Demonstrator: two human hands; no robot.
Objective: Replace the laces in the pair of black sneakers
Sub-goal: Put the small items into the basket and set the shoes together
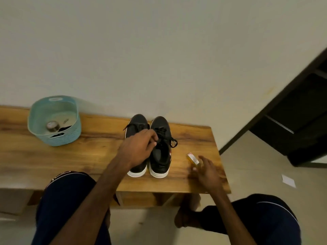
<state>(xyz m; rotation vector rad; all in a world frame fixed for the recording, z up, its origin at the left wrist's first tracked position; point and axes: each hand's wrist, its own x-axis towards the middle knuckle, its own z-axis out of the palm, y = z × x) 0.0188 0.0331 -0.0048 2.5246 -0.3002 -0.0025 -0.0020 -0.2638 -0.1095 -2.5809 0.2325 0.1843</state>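
- Left hand, mid-frame, fingers pinched together on the black laces of the sneakers.
- Right hand, lower right, fingers spread apart, touching a small yellow box.

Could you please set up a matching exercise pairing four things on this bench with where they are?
Things:
1. basket
2. sneakers
3. small box
4. left hand

Places:
A. right part of the bench, just beyond the right hand
B. resting over the sneakers at the laces
C. left part of the bench, by the wall
D. middle of the bench, toes toward the wall

Pairs: 1-C, 2-D, 3-A, 4-B
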